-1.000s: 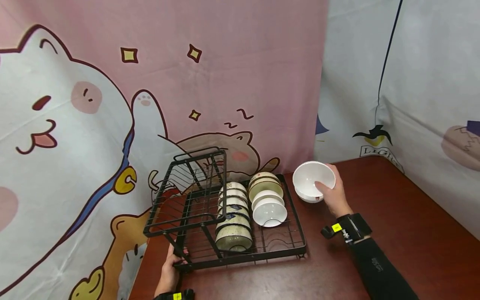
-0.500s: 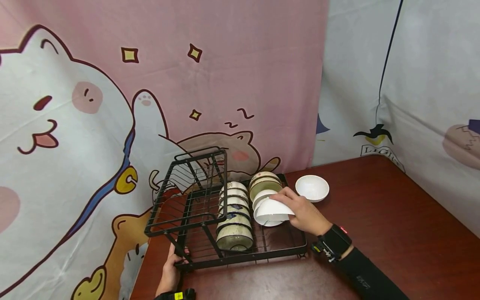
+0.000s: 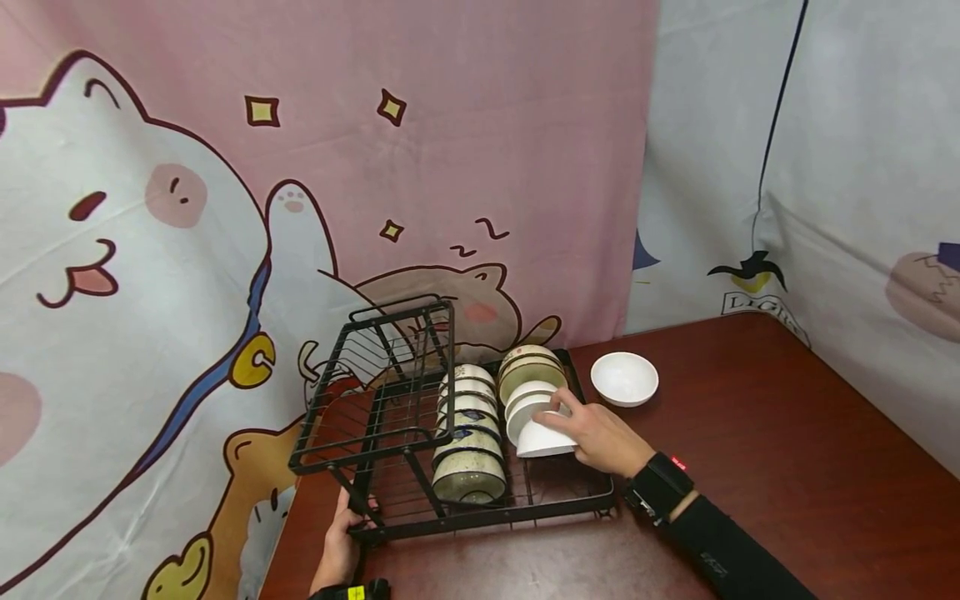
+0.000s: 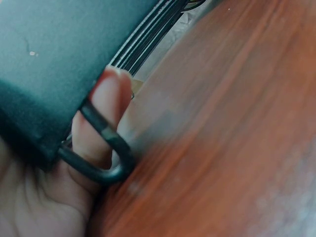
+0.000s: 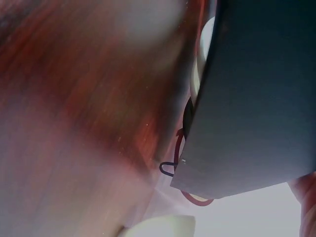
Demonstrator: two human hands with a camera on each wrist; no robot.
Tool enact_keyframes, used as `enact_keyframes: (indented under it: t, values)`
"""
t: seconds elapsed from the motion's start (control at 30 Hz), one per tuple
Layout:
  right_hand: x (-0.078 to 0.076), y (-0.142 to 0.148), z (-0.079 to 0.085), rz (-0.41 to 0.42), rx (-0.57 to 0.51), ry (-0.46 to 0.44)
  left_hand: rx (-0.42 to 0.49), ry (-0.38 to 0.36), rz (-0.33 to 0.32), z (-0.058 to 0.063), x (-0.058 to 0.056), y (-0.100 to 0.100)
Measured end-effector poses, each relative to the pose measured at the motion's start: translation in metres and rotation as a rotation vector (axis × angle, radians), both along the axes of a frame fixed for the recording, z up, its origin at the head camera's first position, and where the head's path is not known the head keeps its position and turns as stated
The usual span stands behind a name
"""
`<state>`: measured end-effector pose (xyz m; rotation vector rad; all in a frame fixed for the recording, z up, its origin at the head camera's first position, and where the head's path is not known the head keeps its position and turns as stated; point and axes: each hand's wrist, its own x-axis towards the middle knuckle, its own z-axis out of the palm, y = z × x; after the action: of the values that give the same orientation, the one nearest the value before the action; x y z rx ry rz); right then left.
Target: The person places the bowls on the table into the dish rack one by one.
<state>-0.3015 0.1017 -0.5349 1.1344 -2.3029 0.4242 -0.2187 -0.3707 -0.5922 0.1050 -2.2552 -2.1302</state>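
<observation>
My right hand [image 3: 606, 440] pinches a white bowl [image 3: 543, 442] by its rim, tilted on its side over the black dish rack [image 3: 525, 511]. This bowl is right in front of other white bowls [image 3: 531, 390] in the right row; whether they touch I cannot tell. My left hand [image 3: 339, 542] grips the rack's front left corner. In the left wrist view, its fingers [image 4: 106, 98] lie by a black wire loop [image 4: 121, 153], and a dark panel hides part of the hand. A dark panel covers much of the right wrist view, above a pale bowl surface [image 5: 256, 212].
Speckled bowls [image 3: 468, 479] stand on edge in a row on the rack, with cream bowls [image 3: 532, 371] behind on the right. A raised upper tier [image 3: 367, 458] overhangs the left side. Another white bowl [image 3: 624, 379] sits upright on the brown table [image 3: 750, 467]. A printed curtain hangs behind.
My right hand has lifted a white bowl off the one on the table, carried it left over the rack and tipped it rim downward. The left hand keeps its place.
</observation>
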Motion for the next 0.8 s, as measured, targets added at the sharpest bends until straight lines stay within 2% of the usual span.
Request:
enact_keyframes:
  t: [0.4,0.8]
  values:
    - [-0.0027,-0.0034,-0.0058,-0.022,-0.030,0.034,0.053,0.001,-0.011,0.0013,0.0018,0.0020]
    - [-0.0030,-0.0017,-0.0069,-0.018,-0.080,0.035,0.042,0.012,-0.016,0.0017,0.0009,0.0016]
